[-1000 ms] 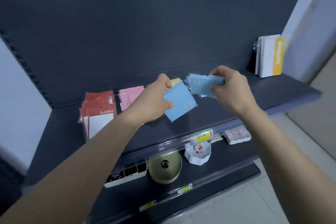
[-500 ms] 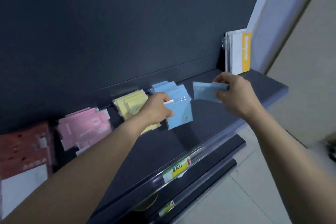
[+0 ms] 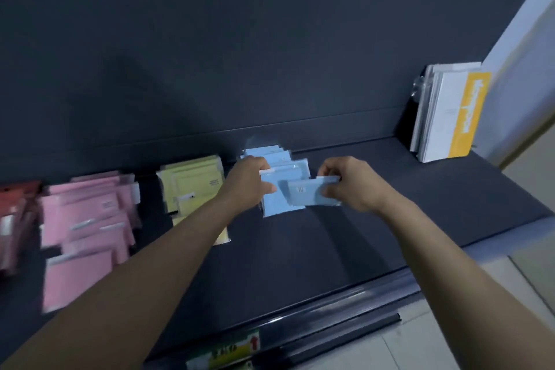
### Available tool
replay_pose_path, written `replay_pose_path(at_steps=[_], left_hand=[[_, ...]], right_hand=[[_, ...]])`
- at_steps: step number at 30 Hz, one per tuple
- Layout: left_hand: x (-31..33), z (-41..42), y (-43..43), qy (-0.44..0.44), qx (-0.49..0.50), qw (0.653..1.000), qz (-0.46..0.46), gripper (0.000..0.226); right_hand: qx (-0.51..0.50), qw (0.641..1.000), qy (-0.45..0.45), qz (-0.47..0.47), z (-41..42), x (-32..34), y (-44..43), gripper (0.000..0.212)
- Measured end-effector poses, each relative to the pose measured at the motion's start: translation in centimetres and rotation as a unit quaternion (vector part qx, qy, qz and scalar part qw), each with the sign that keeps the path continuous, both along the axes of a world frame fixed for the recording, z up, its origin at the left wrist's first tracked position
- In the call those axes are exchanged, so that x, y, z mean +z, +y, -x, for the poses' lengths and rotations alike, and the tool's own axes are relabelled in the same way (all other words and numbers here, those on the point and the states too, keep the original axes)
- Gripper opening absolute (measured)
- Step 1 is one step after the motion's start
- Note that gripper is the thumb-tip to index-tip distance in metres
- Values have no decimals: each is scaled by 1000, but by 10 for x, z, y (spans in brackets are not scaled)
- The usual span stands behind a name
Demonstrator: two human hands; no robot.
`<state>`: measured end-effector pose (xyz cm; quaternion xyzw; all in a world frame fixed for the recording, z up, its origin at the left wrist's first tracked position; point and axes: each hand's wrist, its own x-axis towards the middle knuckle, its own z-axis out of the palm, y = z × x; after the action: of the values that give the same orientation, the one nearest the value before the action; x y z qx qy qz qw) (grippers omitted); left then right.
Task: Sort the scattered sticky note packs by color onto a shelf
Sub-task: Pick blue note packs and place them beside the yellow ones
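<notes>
Sticky note packs lie in colour groups on the dark shelf [image 3: 420, 207]: red packs [image 3: 15, 213] at the far left, pink packs [image 3: 87, 219], yellow packs [image 3: 195, 186], then blue packs [image 3: 282, 159] near the back. My left hand [image 3: 249, 180] grips a blue pack [image 3: 277, 201] at the front of the blue pile. My right hand [image 3: 345, 182] pinches another blue pack [image 3: 303, 194] by its right edge, held just in front of the pile and overlapping the left hand's pack.
A stack of white and yellow booklets [image 3: 447, 111] stands upright at the shelf's back right. The shelf's front rail [image 3: 330, 306] carries a green-yellow price label [image 3: 223, 351]. A pale wall and tiled floor [image 3: 450, 348] lie to the right.
The view has swung right and closer. My right hand has brought its blue pack leftward, down to the blue pile. My left hand has stayed at the pile with its pack.
</notes>
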<state>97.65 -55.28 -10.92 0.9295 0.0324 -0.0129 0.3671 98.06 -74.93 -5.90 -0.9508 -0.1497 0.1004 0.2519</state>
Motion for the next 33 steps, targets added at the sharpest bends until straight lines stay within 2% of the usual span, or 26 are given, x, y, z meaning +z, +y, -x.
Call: replay_pose_path(at_steps=[3, 6, 9, 11, 13, 16, 18, 22, 27, 30, 33], left_hand=[[-3, -10, -1, -18, 31, 999, -6, 27], [-5, -11, -1, -27, 54, 998, -10, 31], [-5, -8, 0, -37, 57, 998, -6, 28], [-4, -4, 2, -42, 68, 997, -6, 33], [-1, 2, 4, -51, 82, 995, -19, 38], [8, 13, 8, -70, 86, 993, -39, 34], [15, 22, 11, -82, 79, 992, -56, 29], [37, 50, 20, -101, 67, 989, -84, 24], [77, 102, 48, -149, 87, 974, -150, 23], [102, 145, 75, -172, 116, 959, -192, 25], [127, 199, 107, -190, 158, 938, -242, 24]], right_hand=[[44, 998, 40, 3, -20, -16, 9, 18], [67, 995, 75, -6, -33, -32, 18, 23], [68, 994, 81, -25, -40, -42, 27, 16], [62, 996, 66, -6, -43, -46, 34, 12], [51, 997, 32, 37, -44, -47, 41, 24], [38, 991, -31, 126, -43, -42, 49, 52], [40, 987, -50, 146, -43, -34, 52, 58], [63, 984, -85, 140, -35, -6, 64, 42], [135, 979, -139, 72, 2, 38, 103, 22], [199, 963, -180, 39, 41, 66, 138, 18], [262, 936, -235, 21, 89, 94, 177, 24]])
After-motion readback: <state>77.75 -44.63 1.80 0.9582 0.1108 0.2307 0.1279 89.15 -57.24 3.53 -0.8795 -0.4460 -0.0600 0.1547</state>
